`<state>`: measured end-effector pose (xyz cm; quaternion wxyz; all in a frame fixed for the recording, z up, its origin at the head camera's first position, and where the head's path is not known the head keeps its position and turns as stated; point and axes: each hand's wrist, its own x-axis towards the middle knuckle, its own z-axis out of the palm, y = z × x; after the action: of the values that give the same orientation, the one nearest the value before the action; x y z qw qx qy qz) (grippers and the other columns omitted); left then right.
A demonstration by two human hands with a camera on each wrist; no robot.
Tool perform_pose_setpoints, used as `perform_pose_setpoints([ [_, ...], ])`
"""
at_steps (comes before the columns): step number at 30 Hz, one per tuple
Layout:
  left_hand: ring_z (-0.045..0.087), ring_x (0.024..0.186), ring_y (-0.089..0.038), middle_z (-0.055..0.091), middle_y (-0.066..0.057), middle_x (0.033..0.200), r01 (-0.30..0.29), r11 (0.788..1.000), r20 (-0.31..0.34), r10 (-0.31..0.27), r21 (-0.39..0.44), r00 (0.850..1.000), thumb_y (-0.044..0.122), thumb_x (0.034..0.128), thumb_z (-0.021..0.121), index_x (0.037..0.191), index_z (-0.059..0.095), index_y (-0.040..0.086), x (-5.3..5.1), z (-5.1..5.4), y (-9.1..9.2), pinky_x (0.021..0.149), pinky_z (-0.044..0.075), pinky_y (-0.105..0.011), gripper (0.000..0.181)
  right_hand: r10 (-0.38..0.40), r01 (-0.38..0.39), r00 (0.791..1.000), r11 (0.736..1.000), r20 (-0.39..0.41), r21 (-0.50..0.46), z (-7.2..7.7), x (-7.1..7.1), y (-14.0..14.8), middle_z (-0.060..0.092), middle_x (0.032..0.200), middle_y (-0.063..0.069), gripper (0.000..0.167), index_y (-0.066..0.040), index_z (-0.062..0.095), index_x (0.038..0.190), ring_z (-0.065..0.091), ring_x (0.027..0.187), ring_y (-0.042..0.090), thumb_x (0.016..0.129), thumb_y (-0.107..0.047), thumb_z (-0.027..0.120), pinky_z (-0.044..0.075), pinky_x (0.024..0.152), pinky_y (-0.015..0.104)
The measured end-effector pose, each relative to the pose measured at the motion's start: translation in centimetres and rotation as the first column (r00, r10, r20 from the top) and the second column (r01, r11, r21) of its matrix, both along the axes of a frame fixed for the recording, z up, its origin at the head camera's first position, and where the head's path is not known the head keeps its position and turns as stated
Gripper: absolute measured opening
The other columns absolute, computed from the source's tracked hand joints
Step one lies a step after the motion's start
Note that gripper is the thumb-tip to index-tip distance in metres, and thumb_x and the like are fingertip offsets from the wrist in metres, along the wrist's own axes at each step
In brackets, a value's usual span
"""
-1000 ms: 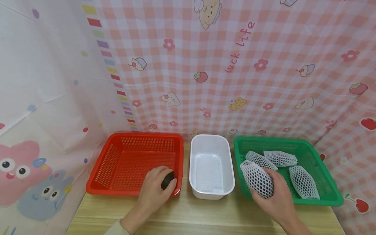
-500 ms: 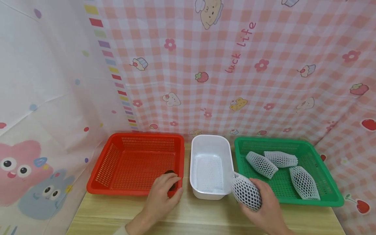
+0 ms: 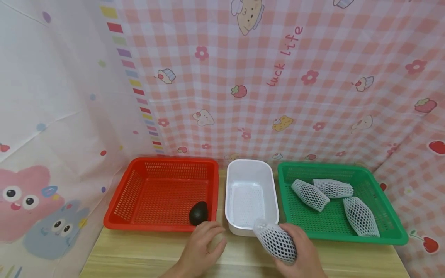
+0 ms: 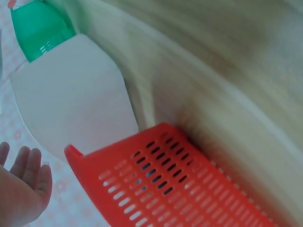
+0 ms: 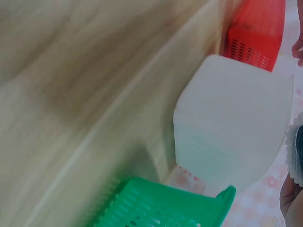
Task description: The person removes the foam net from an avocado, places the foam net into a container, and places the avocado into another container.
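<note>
Right hand [image 3: 299, 251] is holding a netted bundle [image 3: 277, 242], left hand [image 3: 201, 247] is hanging loose beside it
So the right grip's curling round one end of the bundle, over the worktop [image 3: 240, 262] by the near edge of the white bin [image 3: 228, 218] (can't tell if they're touching), and the left grip's holding nothing. Imo if the net's coming off, it's worth pinching the loose end with the left while the right's cradling gently, easing rather than yanking. Looks-wise, the bundle's wearing white foam mesh, plump in the middle, with something dark showing through the holes.
</note>
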<state>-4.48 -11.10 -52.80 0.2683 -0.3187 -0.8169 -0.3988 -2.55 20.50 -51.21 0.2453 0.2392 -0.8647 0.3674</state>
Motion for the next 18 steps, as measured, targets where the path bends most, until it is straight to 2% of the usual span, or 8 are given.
perform_pose_setpoints([
  [3, 0.065, 0.104, -0.022, 0.07, -0.004, 0.114, 0.014, 1.0, -0.027, -0.014, 0.012, 1.0, 0.016, 0.0943, 0.074, 0.114, 0.074, 0.01, 0.2, -0.6, 0.2, 0.095, 0.049, -0.035, 0.02, -0.015, 0.014, 0.998, 1.0, 0.061, 0.02, -0.2, 0.4, -0.4, 0.066, 0.124, 0.003, 0.09, -0.004, 0.063, 0.132, 0.062, 0.105, 0.013, 0.048, -0.011, 0.096, 0.042, 0.095, 0.011],
  [5, 0.066, 0.104, -0.023, 0.07, -0.004, 0.114, 0.012, 1.0, -0.047, -0.011, 0.01, 0.999, 0.017, 0.0947, 0.073, 0.113, 0.074, 0.01, 0.2, -1.0, 0.4, 0.096, 0.05, -0.037, 0.02, -0.024, 0.021, 0.995, 0.999, 0.1, 0.033, -0.4, 0.6, -0.7, 0.066, 0.123, 0.0, 0.088, -0.006, 0.063, 0.132, 0.062, 0.105, 0.012, 0.05, -0.012, 0.097, 0.047, 0.091, 0.016],
  [9, 0.067, 0.102, -0.024, 0.071, -0.004, 0.11, 0.003, 1.0, -0.075, -0.004, -0.004, 0.997, 0.007, 0.0831, 0.079, 0.111, 0.074, 0.009, 0.3, -1.5, 0.6, 0.095, 0.051, -0.043, 0.028, -0.029, 0.019, 0.99, 0.997, 0.135, 0.075, -0.7, 0.9, -1.3, 0.068, 0.121, -0.002, 0.086, -0.007, 0.064, 0.13, 0.064, 0.103, 0.011, 0.052, -0.015, 0.098, 0.056, 0.083, 0.03],
  [13, 0.066, 0.102, -0.021, 0.07, -0.002, 0.108, -0.007, 1.0, -0.031, 0.006, -0.014, 0.999, 0.0, 0.0736, 0.082, 0.109, 0.075, 0.009, 0.6, -1.8, 0.9, 0.095, 0.051, -0.041, 0.037, 0.003, -0.018, 0.99, 0.994, 0.143, 0.106, -1.6, 0.9, -1.7, 0.068, 0.116, -0.005, 0.084, -0.008, 0.065, 0.128, 0.063, 0.098, 0.006, 0.052, -0.018, 0.099, 0.057, 0.078, 0.032],
  [18, 0.066, 0.103, -0.019, 0.071, -0.002, 0.109, 0.014, 1.0, 0.08, -0.014, -0.002, 0.997, -0.002, 0.0765, 0.083, 0.108, 0.076, 0.007, 0.9, -2.4, 1.1, 0.096, 0.051, -0.03, 0.033, 0.036, -0.059, 0.986, 0.988, 0.162, 0.14, -2.8, 0.9, -2.2, 0.068, 0.115, -0.005, 0.083, -0.007, 0.066, 0.127, 0.063, 0.098, 0.007, 0.052, -0.022, 0.099, 0.057, 0.079, 0.033],
])
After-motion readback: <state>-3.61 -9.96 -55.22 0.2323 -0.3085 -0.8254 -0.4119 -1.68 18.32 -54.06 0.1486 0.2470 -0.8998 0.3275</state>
